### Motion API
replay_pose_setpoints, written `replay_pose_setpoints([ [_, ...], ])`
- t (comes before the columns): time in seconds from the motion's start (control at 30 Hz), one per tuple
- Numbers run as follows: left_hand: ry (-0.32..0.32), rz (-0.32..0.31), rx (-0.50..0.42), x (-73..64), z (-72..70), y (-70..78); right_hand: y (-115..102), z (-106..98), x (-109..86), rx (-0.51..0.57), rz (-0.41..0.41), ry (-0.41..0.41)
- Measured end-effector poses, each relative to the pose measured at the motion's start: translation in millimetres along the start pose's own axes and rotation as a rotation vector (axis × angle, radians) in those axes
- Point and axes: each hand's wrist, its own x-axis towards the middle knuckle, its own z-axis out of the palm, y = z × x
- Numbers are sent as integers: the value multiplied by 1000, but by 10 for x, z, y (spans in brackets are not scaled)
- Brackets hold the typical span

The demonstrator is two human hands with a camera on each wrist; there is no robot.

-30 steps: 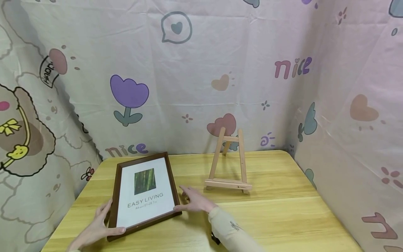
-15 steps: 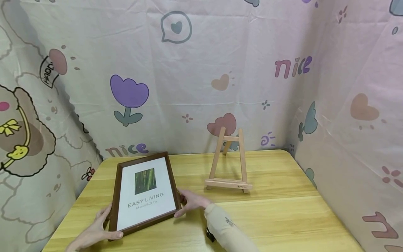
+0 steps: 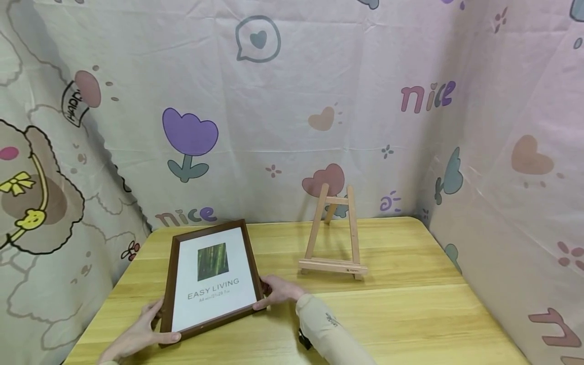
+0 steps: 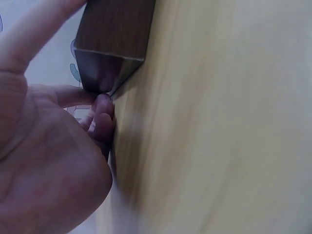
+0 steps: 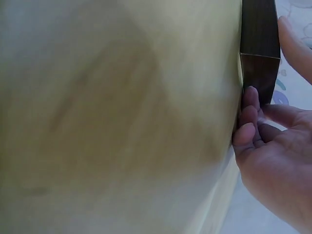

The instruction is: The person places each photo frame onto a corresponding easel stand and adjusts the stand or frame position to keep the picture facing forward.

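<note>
A dark brown picture frame (image 3: 169, 299) lies at an angle on the left of the wooden table, its white insert printed with "EASY LIVING" and a small green forest picture. At its near left corner my left hand (image 3: 137, 332) grips it, thumb on the front and fingers curled at the side and lower edge. My right hand (image 3: 280, 291) holds the near right corner likewise, its thumb on the front. In the right wrist view, fingertips (image 5: 249, 97) tuck against the underside of the frame (image 5: 261, 29). The left wrist view shows the frame's corner (image 4: 114, 29) just above the curled fingers.
A small wooden easel (image 3: 333, 265) stands at the back, right of the picture frame. Behind and at both sides of the table (image 3: 410, 304) hangs a patterned cloth (image 3: 274, 101).
My right hand has moved left onto the picture frame's near right corner, its fingers now tucked at the edge. My left hand has barely shifted. The head view has turned slightly.
</note>
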Motion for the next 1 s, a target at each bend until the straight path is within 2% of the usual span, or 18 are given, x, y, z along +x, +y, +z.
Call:
replay_pose_setpoints([
  [0.33, -9, 7, -62, -35, 6, -3, 28, -6, 17, -40, -29, 14],
  [0.57, -15, 5, -51, -50, 14, -8, 34, -9, 14, -18, -62, 10],
  [0.7, -12, -4, -51, -57, 27, -11, 29, 1, -18, -3, -27, 30],
  [0.83, -9, 0, -68, -68, 38, -8, 10, 7, -60, -14, 51, 69],
  [1.0, -9, 61, -133, -88, 70, -11, -5, 6, -83, -1, 67, 106],
])
